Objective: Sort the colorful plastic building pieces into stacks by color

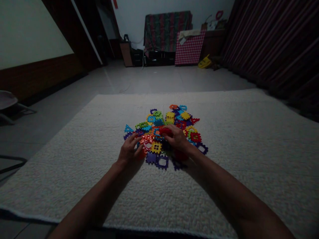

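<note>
A heap of colourful plastic interlocking tiles with notched edges lies on a pale quilted mat (139, 199). My right hand (177, 137) is closed on a red plastic piece (164, 130) above the middle of the heap; the fingers hide part of its shape. At the heap's left side my left hand (129, 147) has its fingers apart, close to a brightly lit red tile (147, 145). Whether its fingertips touch the tiles is hard to see. A yellow window tile (156, 147) and a purple frame tile (162, 162) lie between the hands, towards me.
More tiles, such as a blue triangle (128, 128) and a red tile (196, 137), spread around the heap. Beyond the mat are a tiled floor (159, 79), a cloth-covered television (168, 31) and a yellow bag (204, 62). A dark curtain (274, 49) hangs on the right.
</note>
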Motion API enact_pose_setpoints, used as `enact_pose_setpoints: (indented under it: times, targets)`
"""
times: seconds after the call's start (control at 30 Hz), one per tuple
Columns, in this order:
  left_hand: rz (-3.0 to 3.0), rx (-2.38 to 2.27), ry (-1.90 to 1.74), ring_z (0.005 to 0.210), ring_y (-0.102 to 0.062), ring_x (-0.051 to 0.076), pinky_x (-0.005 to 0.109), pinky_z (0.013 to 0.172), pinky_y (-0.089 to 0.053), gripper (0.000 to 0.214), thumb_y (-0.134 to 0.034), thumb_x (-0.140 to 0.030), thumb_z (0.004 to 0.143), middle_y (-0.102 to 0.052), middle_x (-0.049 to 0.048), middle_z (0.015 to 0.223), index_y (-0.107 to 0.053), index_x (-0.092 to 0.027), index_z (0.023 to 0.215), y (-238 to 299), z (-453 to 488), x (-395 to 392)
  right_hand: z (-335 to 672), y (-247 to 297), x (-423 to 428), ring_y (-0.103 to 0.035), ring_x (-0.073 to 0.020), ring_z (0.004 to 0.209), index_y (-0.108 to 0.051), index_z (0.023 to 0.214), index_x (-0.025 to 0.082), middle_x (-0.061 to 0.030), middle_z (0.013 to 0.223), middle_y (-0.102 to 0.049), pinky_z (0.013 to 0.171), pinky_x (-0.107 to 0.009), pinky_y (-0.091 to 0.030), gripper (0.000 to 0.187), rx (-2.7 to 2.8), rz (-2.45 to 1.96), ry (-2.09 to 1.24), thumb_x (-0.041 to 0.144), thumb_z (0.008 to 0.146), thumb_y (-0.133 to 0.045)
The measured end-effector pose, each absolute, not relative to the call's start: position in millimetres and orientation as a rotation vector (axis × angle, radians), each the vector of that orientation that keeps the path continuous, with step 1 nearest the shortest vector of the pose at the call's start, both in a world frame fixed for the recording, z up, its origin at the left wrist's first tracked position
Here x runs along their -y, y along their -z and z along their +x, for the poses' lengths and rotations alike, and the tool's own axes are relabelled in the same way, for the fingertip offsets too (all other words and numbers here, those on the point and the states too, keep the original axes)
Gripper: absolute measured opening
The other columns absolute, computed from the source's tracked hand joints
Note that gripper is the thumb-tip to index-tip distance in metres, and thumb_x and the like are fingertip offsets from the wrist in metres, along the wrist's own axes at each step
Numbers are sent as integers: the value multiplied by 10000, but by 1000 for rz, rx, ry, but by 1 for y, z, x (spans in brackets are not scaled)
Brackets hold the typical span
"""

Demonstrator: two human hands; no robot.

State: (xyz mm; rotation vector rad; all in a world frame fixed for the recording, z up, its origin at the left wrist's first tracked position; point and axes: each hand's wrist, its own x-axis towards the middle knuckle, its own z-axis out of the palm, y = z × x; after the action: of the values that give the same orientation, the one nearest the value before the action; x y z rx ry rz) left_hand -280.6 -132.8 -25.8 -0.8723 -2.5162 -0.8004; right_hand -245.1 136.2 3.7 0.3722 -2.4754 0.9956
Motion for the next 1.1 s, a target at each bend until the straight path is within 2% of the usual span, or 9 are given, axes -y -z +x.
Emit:
enact_pose_setpoints:
  times: [0.1, 0.23, 0.33, 0.4, 0.57, 0.8, 0.9, 1.0, 1.1]
  targets:
    - [-902, 2517, 754, 1241, -557, 294, 486, 1067, -451, 356, -568, -426, 893, -592, 131, 1351, -667, -212, 1159, 0, -289, 109, -256, -9, -161, -636, -225, 993, -644, 1079, 192, -86, 1069, -685, 892, -353, -501, 246, 2393, 182, -969, 308, 883, -550]
    - [-1018, 2539, 743, 1280, -522, 282, 502, 1108, -397, 339, -547, -430, 922, -595, 95, 1355, -656, -251, 1189, -23, -289, 82, -258, 9, -212, -602, -266, 1088, -652, 1073, 175, -126, 1122, -669, 999, -415, -454, 278, 2386, -187, -726, 268, 851, -512]
    - [-1060, 2578, 757, 1291, -513, 294, 498, 1100, -409, 362, -593, -429, 898, -585, 110, 1354, -643, -251, 1209, -16, -292, 63, -260, 31, -244, -553, -322, 1174, -606, 1198, 122, -182, 1232, -620, 1013, -480, -440, 444, 2439, -520, -606, 329, 806, -580]
    - [-1054, 2598, 783, 1308, -499, 308, 495, 1095, -421, 443, -641, -441, 864, -558, 130, 1379, -612, -245, 1260, -4, -295, 49, -264, 43, -252, -549, -344, 1175, -583, 1243, 128, -189, 1266, -606, 994, -517, -443, 517, 2502, -680, -598, 399, 804, -604]
    - [-1105, 2597, 771, 1405, -385, 347, 540, 1129, -377, 629, -653, -488, 849, -421, 168, 1511, -500, -229, 1402, 15, -294, 22, -274, 56, -227, -558, -296, 1176, -615, 1179, 178, -133, 1243, -643, 1017, -474, -432, 389, 2599, -463, -668, 352, 832, -578]
    - [-1035, 2655, 607, 1419, -361, 351, 556, 1130, -358, 488, -621, -360, 888, -426, 159, 1513, -552, -215, 1349, 24, -301, 29, -286, 45, -205, -620, -240, 1044, -663, 1065, 197, -105, 1106, -693, 960, -383, -477, 275, 2418, -267, -844, 296, 868, -500]
    - [-1011, 2659, 574, 1430, -340, 362, 555, 1114, -369, 537, -601, -430, 899, -432, 145, 1519, -525, -227, 1391, 28, -302, 31, -299, 44, -226, -589, -271, 1118, -664, 1070, 200, -120, 1162, -679, 1009, -425, -444, 279, 2341, -428, -799, 305, 850, -528]
    - [-1052, 2681, 500, 1435, -328, 376, 556, 1127, -337, 561, -605, -469, 889, -411, 124, 1550, -529, -244, 1397, 31, -296, 27, -303, 48, -246, -587, -285, 1121, -665, 1087, 236, -89, 1141, -696, 1027, -489, -426, 302, 2442, -523, -858, 336, 810, -596]
    - [-1026, 2699, 470, 1442, -319, 374, 552, 1137, -313, 567, -591, -469, 895, -387, 123, 1571, -521, -243, 1411, 34, -291, 23, -290, 52, -251, -580, -268, 1175, -653, 1148, 224, -98, 1251, -658, 1033, -464, -445, 365, 2457, -428, -960, 362, 820, -572]
